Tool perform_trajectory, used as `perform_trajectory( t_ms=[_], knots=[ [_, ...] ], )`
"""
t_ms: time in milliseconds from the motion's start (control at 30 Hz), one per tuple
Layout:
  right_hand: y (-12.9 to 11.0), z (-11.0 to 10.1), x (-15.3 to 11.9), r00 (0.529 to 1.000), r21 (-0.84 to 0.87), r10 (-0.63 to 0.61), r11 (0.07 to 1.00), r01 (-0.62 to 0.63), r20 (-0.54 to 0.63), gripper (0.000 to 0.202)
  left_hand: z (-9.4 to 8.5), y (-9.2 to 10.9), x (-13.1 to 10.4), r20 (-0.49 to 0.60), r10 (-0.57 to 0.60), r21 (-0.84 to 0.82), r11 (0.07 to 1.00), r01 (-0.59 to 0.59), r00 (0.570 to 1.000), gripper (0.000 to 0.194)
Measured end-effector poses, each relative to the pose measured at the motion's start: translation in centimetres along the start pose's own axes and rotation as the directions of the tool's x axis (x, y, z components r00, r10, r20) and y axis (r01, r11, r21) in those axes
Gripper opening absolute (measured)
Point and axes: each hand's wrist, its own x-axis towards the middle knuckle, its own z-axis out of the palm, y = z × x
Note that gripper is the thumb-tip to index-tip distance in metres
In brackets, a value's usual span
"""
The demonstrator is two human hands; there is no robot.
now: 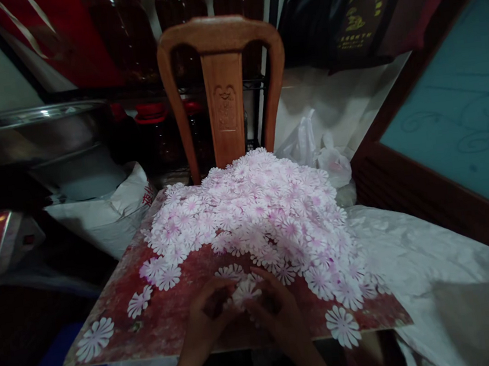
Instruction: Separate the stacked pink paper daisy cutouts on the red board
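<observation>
My left hand point(208, 312) and my right hand point(279, 310) meet near the front of a worn red board point(163, 319). Between their fingertips is a white flower-shaped piece point(245, 292), pinched from both sides. Just beyond the fingers, another flower piece point(230, 273) lies on the board. A large heap of white and pink flower pieces point(264, 204) covers the back and right of the board. Single ones lie at the front left point(95, 339) and over the front right edge point(342, 326).
A carved wooden chair back point(224, 92) rises behind the heap. Red-lidded jars point(179, 3) stand on a rack behind it. At left are a metal basin point(33, 132) and a white sack point(103, 215); at right, a large white sheet point(445, 261).
</observation>
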Motion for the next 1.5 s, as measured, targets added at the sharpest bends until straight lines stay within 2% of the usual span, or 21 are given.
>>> perform_trajectory(
  t_ms=[67, 200, 367, 533, 633, 700, 833, 967, 1067, 1133, 1233, 1333, 1467, 1500],
  knots=[
    [-0.2, 0.2, 0.0, 1.000, 0.104, 0.012, 0.995, -0.012, -0.004, 0.065, -0.1, 0.1, 0.0, 0.036, -0.007, 0.007, 1.000, 0.007, 0.999, 0.040],
    [-1.0, 0.5, -0.1, 0.999, 0.189, 0.042, 0.981, -0.036, -0.033, 0.063, -0.3, -0.2, 0.3, 0.005, 0.004, 0.074, 0.997, -0.004, 1.000, 0.030],
    [-0.7, 0.4, -0.1, 0.996, 0.077, 0.017, 0.997, -0.011, -0.087, 0.048, -0.3, -0.8, 0.4, -0.023, 0.021, 0.107, 0.994, -0.019, 1.000, 0.032],
    [0.3, -0.1, 0.0, 0.995, -0.108, -0.070, 0.992, 0.062, -0.076, 0.033, 0.1, 0.0, 0.2, -0.019, 0.069, 0.060, 0.996, -0.067, 0.997, 0.030],
    [0.4, -0.2, 0.1, 0.983, -0.158, -0.170, 0.975, 0.157, -0.073, 0.021, 0.4, 0.6, 0.0, -0.011, 0.029, -0.004, 1.000, -0.029, 1.000, 0.031],
    [0.4, -0.3, 0.1, 0.980, -0.172, -0.187, 0.970, 0.173, -0.066, 0.018, 0.5, 0.8, -0.1, -0.035, -0.023, -0.030, 0.999, 0.022, 0.999, 0.032],
    [0.8, -0.2, 0.0, 0.986, -0.195, -0.104, 0.978, 0.077, -0.130, 0.027, 0.4, 0.2, -0.2, -0.059, -0.089, -0.005, 0.996, 0.089, 0.994, 0.045],
    [1.3, -0.2, -0.1, 0.986, -0.141, -0.028, 0.990, 0.005, -0.164, 0.034, 0.2, -0.8, 0.0, -0.099, -0.057, 0.075, 0.995, 0.064, 0.994, 0.040],
    [1.0, -0.2, -0.2, 0.991, -0.097, -0.035, 0.995, 0.023, -0.133, 0.030, -0.1, -1.0, -0.1, -0.103, 0.013, 0.104, 0.995, -0.002, 0.995, 0.033],
    [0.6, -0.3, -0.2, 0.991, -0.094, -0.089, 0.992, 0.079, -0.104, 0.024, -0.1, -0.8, -0.1, -0.088, 0.041, 0.124, 0.992, -0.030, 0.995, 0.031],
    [0.1, -0.5, -0.2, 0.978, -0.072, -0.187, 0.981, 0.180, -0.097, 0.018, -0.2, -0.6, -0.2, -0.091, 0.012, 0.107, 0.994, -0.002, 0.996, 0.032],
    [-0.1, -0.8, -0.3, 0.970, -0.042, -0.225, 0.974, 0.222, -0.096, 0.023, -0.2, -0.4, -0.2, -0.149, -0.041, 0.031, 0.998, 0.047, 0.988, 0.035],
    [0.0, -1.1, -0.6, 0.954, -0.040, -0.254, 0.964, 0.263, 0.157, 0.041, -0.2, 0.1, -0.3, -0.201, -0.067, -0.054, 0.997, 0.057, 0.977, 0.034],
    [0.0, -1.1, -0.7, 0.949, -0.050, -0.254, 0.962, 0.268, 0.188, 0.046, -0.2, 0.2, -0.3, -0.204, -0.074, -0.058, 0.996, 0.063, 0.976, 0.035]
  ],
)
